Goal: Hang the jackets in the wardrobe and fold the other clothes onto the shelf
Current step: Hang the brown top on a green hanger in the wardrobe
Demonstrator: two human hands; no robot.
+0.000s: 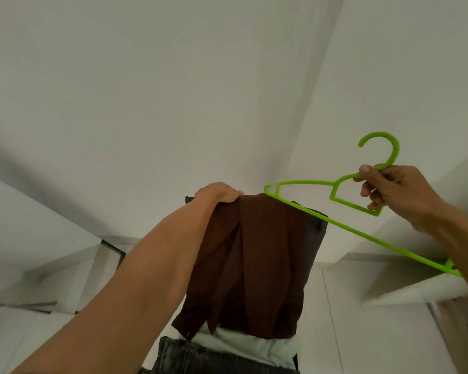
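Note:
My left hand grips the top edge of a dark brown garment and holds it up in the middle of the view, so the cloth hangs down in folds. My right hand grips a bright green plastic hanger just below its hook, to the right of the garment. The hanger's left end touches or passes behind the garment's top right corner; I cannot tell which. Its long bar slants down to the right, behind my right forearm.
Below the brown garment lie a pale folded cloth and dark grey denim. White walls and ceiling fill the upper view. White panels or shelf edges stand at the lower right, and a dark-framed opening at the left.

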